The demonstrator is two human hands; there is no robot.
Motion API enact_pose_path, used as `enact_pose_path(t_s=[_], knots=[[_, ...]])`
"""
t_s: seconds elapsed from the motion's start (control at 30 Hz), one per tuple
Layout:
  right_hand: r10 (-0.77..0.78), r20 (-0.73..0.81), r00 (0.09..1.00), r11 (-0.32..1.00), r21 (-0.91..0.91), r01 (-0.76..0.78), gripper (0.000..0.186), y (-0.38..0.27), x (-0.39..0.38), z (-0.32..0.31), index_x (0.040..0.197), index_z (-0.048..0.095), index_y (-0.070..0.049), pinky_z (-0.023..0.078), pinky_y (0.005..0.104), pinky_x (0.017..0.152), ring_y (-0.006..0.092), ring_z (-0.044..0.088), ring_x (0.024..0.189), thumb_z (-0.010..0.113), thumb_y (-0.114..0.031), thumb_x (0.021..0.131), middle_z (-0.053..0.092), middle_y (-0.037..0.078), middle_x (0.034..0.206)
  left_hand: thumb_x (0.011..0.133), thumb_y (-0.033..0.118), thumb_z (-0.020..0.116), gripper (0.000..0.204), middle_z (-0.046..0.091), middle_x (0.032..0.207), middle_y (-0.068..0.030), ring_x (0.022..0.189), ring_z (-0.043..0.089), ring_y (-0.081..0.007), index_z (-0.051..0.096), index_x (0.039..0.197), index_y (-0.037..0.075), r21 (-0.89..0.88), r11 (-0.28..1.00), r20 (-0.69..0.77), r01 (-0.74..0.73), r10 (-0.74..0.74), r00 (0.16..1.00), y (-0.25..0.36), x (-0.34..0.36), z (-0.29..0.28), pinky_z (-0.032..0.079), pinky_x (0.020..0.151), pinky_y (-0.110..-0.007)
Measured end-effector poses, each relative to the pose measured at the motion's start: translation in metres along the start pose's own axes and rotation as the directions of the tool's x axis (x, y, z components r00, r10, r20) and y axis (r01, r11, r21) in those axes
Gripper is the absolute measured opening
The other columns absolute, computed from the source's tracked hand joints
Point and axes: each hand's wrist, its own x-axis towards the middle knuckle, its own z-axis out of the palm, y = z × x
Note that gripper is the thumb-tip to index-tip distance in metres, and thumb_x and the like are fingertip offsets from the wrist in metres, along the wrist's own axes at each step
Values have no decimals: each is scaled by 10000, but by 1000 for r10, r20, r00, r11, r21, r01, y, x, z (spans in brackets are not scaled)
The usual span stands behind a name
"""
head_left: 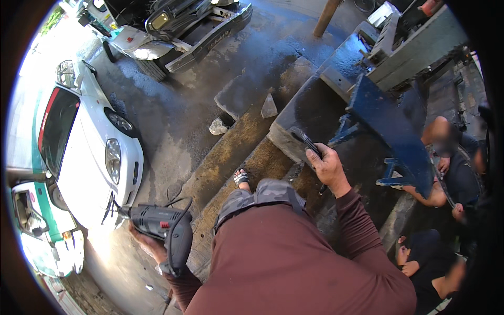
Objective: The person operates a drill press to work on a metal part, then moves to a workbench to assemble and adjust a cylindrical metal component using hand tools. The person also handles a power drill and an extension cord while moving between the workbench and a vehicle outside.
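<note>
My left hand (147,243) is wrapped round a black corded power drill (157,221) with a red patch on its side. The drill's chuck points left, and its black cable (184,206) loops above and beside the body. Raised to the right of my lap, my right hand (329,167) is closed on a black rod-shaped thing with a ribbed part (313,149). One end of it sticks out past my thumb; a dark end also shows below the hand. What exactly it is, I cannot make out.
A blue metal bench (386,123) stands at the right, with people (462,173) seated beyond it. Stepped concrete ledges (231,152) lie under my sandalled foot (241,178). Loose stones (218,126) rest ahead. A white car (97,152) is parked left; another vehicle (173,37) is at the far side.
</note>
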Motion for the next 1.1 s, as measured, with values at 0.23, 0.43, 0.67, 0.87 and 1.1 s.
enact_pose_path(t_s=[0.23,0.43,0.67,0.87,1.1], knots=[[56,-45,997,998,35,-55,341,27,96,45,931,646,20,405,287,607,78,459,689,658,-301,1046,529,-18,718,952,546,586,615,682,1160,-161,1016,687,-343,605,1271,21,-95,988,276,125,-94,956,-61,116,109,573,914,-476],[92,-66,994,971,225,-75,311,13,208,46,1003,665,-12,376,242,536,49,448,595,625,-312,1072,517,-42,692,964,582,545,637,695,1142,-178,1009,689,-358,609,1269,27,-54,990,370,134,-105,923,-77,181,227,562,939,-489],[103,-132,986,926,375,-46,309,53,384,54,998,678,-19,373,241,547,42,475,609,657,-322,1051,546,-40,695,963,583,560,632,698,1140,-159,983,691,-313,616,1263,29,-134,963,548,233,-123,827,-155,269,394,566,912,-457],[-54,-240,969,990,117,84,312,96,561,64,982,667,-19,386,251,517,53,481,574,679,-325,1039,553,-33,695,882,495,656,637,694,1152,-193,999,695,-372,599,1295,13,-123,886,589,447,-297,751,-213,348,543,574,924,-499],[-10,-246,969,994,-109,-17,348,102,698,29,994,679,32,486,388,667,268,593,670,666,-315,1000,610,176,737,861,443,675,623,705,1133,-199,1002,697,-374,608,1268,-23,-38,812,710,582,-387,588,-239,397,755,570,951,-504]])
